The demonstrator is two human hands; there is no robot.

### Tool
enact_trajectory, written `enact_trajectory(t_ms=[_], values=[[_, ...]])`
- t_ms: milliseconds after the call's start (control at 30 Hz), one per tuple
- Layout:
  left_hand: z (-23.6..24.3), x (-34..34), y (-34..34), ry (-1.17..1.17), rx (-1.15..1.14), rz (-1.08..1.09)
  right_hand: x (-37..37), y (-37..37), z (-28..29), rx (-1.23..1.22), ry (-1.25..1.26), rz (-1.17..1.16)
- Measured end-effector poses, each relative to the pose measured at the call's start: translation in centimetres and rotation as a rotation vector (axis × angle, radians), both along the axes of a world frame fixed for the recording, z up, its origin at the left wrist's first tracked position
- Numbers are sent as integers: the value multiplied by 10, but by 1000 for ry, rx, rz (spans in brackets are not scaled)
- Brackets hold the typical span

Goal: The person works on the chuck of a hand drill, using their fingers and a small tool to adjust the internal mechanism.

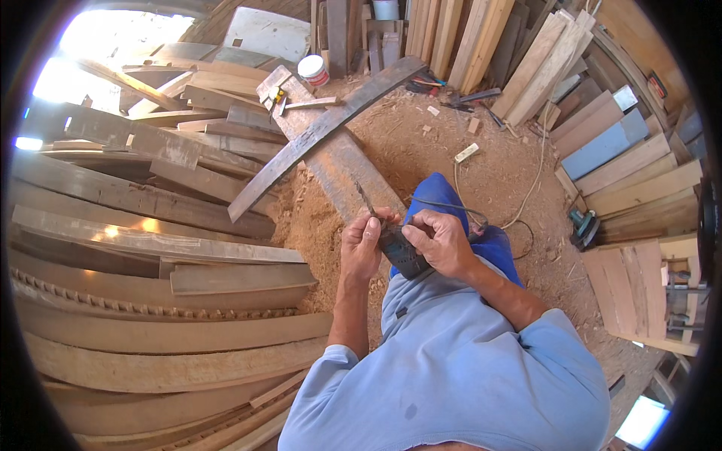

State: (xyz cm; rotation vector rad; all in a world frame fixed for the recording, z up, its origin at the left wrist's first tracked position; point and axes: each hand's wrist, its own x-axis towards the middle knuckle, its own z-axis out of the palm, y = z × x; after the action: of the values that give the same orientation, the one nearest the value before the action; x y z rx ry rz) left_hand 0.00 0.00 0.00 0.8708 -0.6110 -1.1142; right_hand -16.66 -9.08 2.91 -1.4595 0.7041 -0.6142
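A dark power drill (404, 256) rests against my lap, with a long twist drill bit (364, 197) pointing away and slightly left. My left hand (362, 246) is closed at the front end of the drill, its thumb up beside the base of the bit. On the other side, my right hand (445, 243) is closed in a pinch against the drill's front end. Whatever small thing those right fingertips may hold is hidden. Beyond my hands, a long dark plank (320, 135) lies crosswise over a wide, worn board (353, 177).
Stacked planks (173, 282) fill the left side. More boards (617, 150) lean at the right, near a green power tool (584, 228). A white extension socket (466, 153) and cord lie on the sawdust-covered floor. A white tub (313, 70) and yellow tape measure (277, 95) sit ahead.
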Motion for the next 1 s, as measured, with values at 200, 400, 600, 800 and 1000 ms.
enact_trajectory(t_ms=[200,400,600,800,1000], values=[[2,-2,-3,4,47,64,6,-1,8,157,22,26],[-4,-7,-7,-11,10,130,8,-4,13,657,-124,72],[2,-8,-5,-26,25,102,10,-7,15,628,-48,135],[1,-5,-6,-52,51,74,11,-15,24,-826,199,118],[8,-2,-7,70,44,99,12,-24,43,-1155,161,100]])
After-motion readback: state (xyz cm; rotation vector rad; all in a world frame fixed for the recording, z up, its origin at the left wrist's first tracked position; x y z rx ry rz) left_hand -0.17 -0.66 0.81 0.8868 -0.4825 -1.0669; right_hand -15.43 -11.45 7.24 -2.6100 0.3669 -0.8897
